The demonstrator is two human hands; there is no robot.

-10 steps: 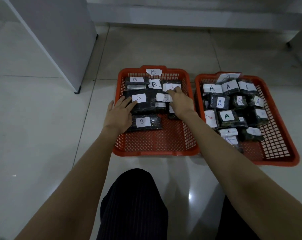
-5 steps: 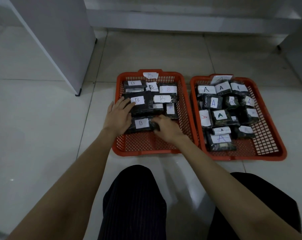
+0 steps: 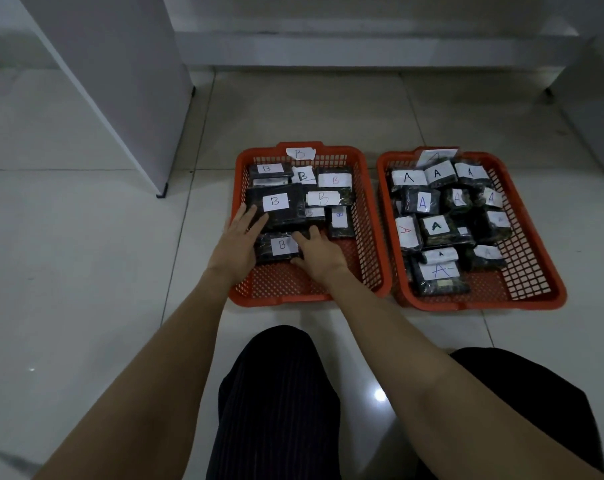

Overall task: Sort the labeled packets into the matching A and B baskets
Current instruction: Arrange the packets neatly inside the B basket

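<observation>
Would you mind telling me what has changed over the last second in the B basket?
The right hand came back from the far packets to the nearest B packet and now grips its right end. The left hand stayed flat on the large B packet. Both baskets kept their places.

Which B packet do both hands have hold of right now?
The nearest B packet, alone at the front of the B basket. The left hand rests at its left end, the right hand grips its right end; the other packets lie behind.
</observation>
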